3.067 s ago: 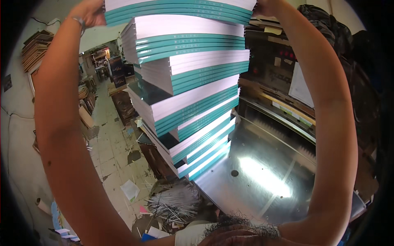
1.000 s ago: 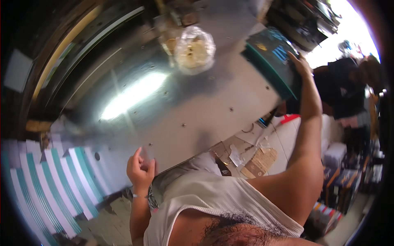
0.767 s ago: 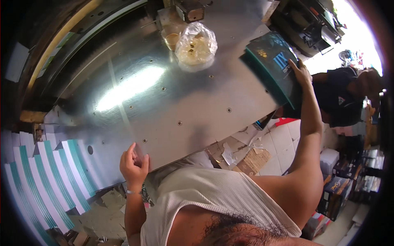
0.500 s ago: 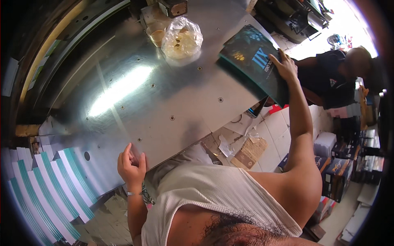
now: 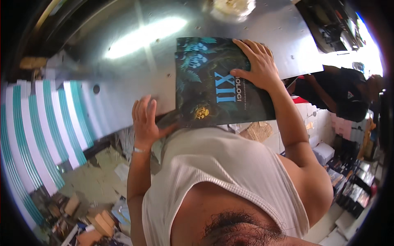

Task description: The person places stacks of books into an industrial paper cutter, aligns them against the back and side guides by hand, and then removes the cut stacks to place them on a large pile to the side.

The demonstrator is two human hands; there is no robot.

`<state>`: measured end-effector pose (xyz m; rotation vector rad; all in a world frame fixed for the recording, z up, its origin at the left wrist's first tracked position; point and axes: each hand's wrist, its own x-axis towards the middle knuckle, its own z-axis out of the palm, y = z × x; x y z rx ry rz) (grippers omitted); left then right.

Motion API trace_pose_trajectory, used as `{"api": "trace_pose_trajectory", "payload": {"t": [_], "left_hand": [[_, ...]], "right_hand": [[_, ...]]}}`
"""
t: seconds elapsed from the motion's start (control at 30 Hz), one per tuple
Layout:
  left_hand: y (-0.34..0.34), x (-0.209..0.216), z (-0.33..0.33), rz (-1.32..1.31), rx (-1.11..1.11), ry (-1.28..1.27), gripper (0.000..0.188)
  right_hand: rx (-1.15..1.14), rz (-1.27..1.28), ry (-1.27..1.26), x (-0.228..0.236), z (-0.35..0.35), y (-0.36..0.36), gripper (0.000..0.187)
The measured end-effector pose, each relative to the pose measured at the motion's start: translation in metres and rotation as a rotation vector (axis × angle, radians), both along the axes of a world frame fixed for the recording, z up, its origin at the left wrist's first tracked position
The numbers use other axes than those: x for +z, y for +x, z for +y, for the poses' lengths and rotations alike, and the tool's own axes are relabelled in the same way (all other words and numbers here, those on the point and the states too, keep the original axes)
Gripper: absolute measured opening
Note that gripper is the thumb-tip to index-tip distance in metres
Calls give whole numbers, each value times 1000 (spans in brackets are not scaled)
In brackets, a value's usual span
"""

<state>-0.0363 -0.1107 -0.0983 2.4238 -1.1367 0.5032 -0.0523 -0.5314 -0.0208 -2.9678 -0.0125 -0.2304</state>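
Note:
A dark book (image 5: 205,88) with blue plants, yellow mushrooms and large blue lettering on its cover lies at the front edge of the metal table, turned sideways. My right hand (image 5: 259,65) rests on its upper right part, fingers spread and thumb on the cover. At the book's left side is my left hand (image 5: 147,121), open, fingers raised and thumb pointing toward the book's lower left corner. Nothing shows in it. The book's underside is hidden, so I cannot tell whether more books lie beneath.
Stacks of white and teal printed strips (image 5: 45,127) fan out at the left. A clear plastic bag (image 5: 234,8) sits on the metal table (image 5: 127,78) at the far side. A person in dark clothes (image 5: 334,92) is at the right. Brown cardboard (image 5: 257,131) lies on the tiled floor.
The book has come left and nearer to me under my right hand, and has turned. My left hand has opened its fingers beside it. The whole view has shifted.

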Motion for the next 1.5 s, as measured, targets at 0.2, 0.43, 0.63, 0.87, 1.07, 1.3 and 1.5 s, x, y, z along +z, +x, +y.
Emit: {"api": "trace_pose_trajectory", "payload": {"t": [0.2,0.43,0.63,0.87,1.07,1.3,1.5], "left_hand": [[-20,-40,34,-191,150,-116,111],[-23,-75,80,-183,228,-278,68],[-37,-60,96,-97,306,-258,46],[-25,-72,92,-99,272,-342,49],[-13,-83,98,-98,227,-389,49],[-4,-60,85,-284,223,-310,43],[27,49,47,111,54,-581,48]], "right_hand": [[267,-50,-6,-14,65,48,95],[583,-46,740,-13,118,72,82],[512,-258,616,-6,55,49,61],[440,-160,401,-26,21,-10,67],[460,-142,331,-39,11,-31,90],[532,-185,142,-60,33,-28,103],[679,-281,423,-17,48,14,88]]}}
